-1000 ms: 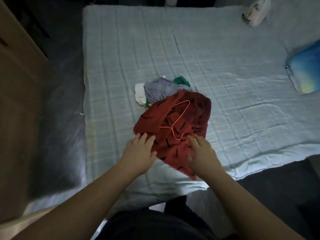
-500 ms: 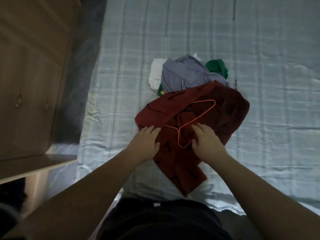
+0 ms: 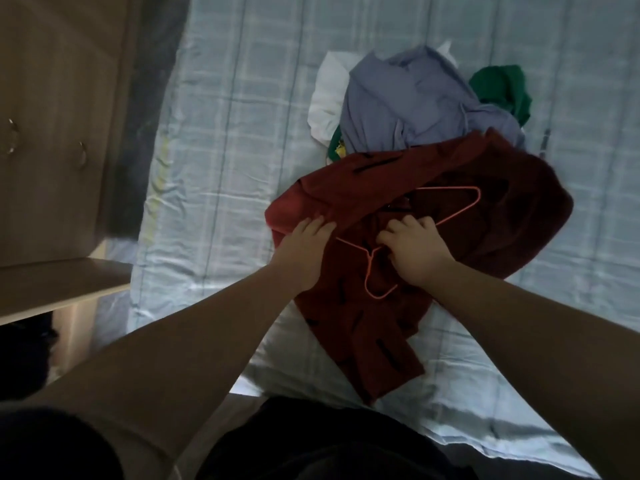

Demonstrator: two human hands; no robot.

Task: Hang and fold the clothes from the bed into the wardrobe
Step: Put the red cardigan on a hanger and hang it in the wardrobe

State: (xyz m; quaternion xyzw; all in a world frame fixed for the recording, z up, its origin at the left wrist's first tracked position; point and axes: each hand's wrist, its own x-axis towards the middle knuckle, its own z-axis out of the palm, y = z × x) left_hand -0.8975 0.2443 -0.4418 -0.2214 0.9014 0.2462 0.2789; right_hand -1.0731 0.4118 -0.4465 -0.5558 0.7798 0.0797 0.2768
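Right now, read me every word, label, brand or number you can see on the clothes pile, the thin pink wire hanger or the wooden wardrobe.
None can be read.
Dark red garment: only short black dashes, a pattern, not letters.
Small yellow patch beneath the crumpled grey-blue garment: too small and blurred to tell if it is print.
Thin pink wire hanger and wooden wardrobe: no marking shows.

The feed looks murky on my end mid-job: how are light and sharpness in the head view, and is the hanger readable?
Head view: dim, bluish light, no glare; the person's dark clothing loses detail. Head view: edges are soft, and the wide angle slightly bends the check lines of the bed. The orange hanger stands out on the red garment between left hand and right hand.
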